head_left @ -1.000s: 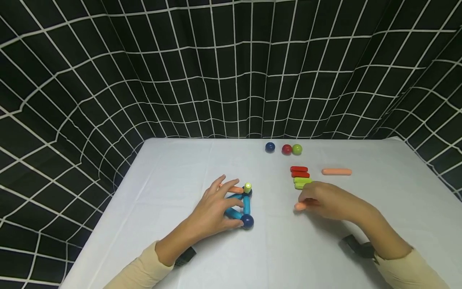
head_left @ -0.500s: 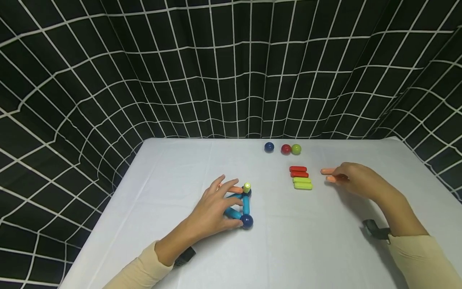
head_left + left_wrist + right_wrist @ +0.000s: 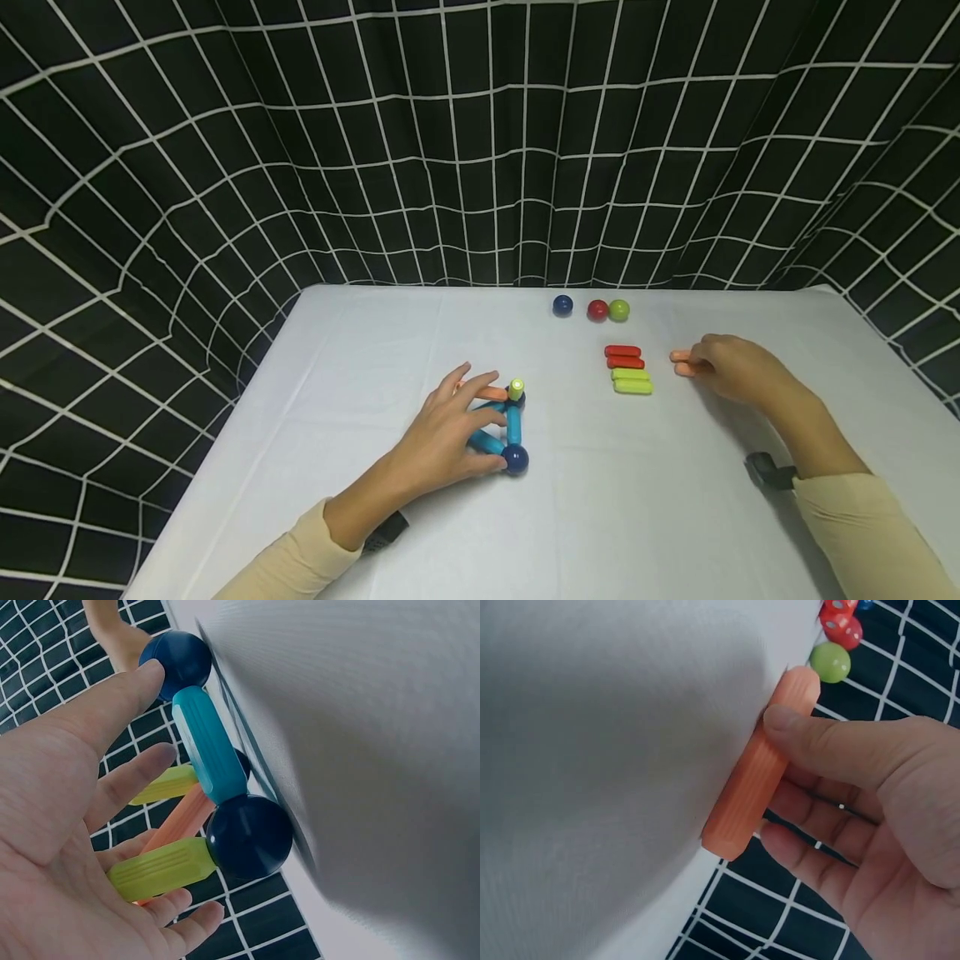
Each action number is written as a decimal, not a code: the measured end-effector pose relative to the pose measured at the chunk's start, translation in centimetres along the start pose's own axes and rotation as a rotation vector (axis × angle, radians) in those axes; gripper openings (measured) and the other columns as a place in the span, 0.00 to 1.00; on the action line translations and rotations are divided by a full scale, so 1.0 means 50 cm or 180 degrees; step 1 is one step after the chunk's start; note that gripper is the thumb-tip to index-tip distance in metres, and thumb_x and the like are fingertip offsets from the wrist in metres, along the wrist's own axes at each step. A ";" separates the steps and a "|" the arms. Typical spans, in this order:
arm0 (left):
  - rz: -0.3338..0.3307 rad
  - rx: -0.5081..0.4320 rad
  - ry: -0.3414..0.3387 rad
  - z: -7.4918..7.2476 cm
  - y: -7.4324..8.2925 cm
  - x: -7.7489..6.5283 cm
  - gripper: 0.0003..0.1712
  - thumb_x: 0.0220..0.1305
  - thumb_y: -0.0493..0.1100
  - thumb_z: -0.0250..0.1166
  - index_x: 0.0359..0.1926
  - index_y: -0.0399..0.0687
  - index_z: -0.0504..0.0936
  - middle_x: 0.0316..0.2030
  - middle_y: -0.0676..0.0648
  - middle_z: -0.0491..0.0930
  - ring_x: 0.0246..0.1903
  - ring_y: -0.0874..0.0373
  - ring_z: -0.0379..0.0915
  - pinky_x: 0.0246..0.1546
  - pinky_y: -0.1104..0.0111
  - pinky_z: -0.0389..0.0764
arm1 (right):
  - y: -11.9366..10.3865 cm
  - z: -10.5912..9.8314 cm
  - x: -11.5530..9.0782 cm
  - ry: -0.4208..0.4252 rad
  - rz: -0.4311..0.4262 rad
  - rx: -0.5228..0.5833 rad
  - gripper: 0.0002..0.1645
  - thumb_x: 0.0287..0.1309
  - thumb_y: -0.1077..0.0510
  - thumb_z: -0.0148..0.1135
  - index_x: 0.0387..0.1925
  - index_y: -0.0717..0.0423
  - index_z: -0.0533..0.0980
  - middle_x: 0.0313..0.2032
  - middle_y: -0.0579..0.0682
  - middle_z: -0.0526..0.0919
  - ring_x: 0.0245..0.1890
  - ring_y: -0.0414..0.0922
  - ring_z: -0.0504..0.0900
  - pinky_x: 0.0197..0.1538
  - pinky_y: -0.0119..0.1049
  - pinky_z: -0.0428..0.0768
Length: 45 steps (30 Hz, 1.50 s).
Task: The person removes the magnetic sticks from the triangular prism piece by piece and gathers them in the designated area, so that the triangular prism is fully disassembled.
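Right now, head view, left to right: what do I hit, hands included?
Left hand → dark blue ball at its thumb → loose blue ball → red ball → green ball → two orange sticks (visible ends) → right hand. Red sticks and yellow-green sticks left out: they overlap the green ball's span.

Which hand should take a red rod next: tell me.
Likely the right hand: it's nearer the red rods, once it releases the orange rod. The left hand is farther away, its thumb touching a navy ball.

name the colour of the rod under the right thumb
The rod is orange, clearest in the right wrist view.
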<state>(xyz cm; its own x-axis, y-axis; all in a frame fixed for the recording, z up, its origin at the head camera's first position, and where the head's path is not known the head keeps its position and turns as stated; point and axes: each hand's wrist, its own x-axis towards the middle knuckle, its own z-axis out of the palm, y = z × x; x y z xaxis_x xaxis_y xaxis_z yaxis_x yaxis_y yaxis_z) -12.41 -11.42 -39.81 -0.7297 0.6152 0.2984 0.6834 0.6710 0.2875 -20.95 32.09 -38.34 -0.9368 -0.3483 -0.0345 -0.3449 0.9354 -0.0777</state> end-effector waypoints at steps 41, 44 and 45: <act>-0.0001 0.0006 -0.0051 -0.002 0.003 0.005 0.26 0.50 0.61 0.78 0.48 0.56 0.86 0.72 0.45 0.62 0.73 0.37 0.47 0.55 0.38 0.71 | -0.380 -0.028 0.056 0.0443 -0.1502 0.0859 0.24 0.58 0.51 0.73 0.55 0.52 0.82 0.40 0.46 0.85 0.32 0.39 0.81 0.34 0.29 0.79; 0.0002 0.0011 -0.0050 -0.002 0.001 0.003 0.26 0.51 0.61 0.78 0.48 0.56 0.86 0.72 0.45 0.62 0.72 0.36 0.48 0.55 0.38 0.72 | -0.392 -0.020 0.063 0.0475 -0.1613 0.0934 0.22 0.58 0.51 0.74 0.53 0.51 0.83 0.39 0.43 0.85 0.31 0.39 0.81 0.34 0.28 0.78; 0.0001 0.0013 -0.0051 -0.002 0.000 0.002 0.26 0.51 0.61 0.78 0.48 0.56 0.86 0.72 0.45 0.62 0.72 0.36 0.48 0.55 0.38 0.72 | -0.394 -0.017 0.065 0.0478 -0.1638 0.0971 0.20 0.58 0.51 0.74 0.52 0.50 0.84 0.39 0.42 0.85 0.31 0.40 0.81 0.34 0.28 0.79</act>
<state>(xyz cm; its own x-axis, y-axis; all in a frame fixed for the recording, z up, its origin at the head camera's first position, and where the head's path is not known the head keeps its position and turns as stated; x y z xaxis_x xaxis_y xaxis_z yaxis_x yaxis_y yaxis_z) -12.50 -11.40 -39.67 -0.7297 0.6221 0.2839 0.6836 0.6724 0.2837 -17.24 12.56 -36.05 -0.6604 -0.7173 0.2222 -0.7433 0.5822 -0.3294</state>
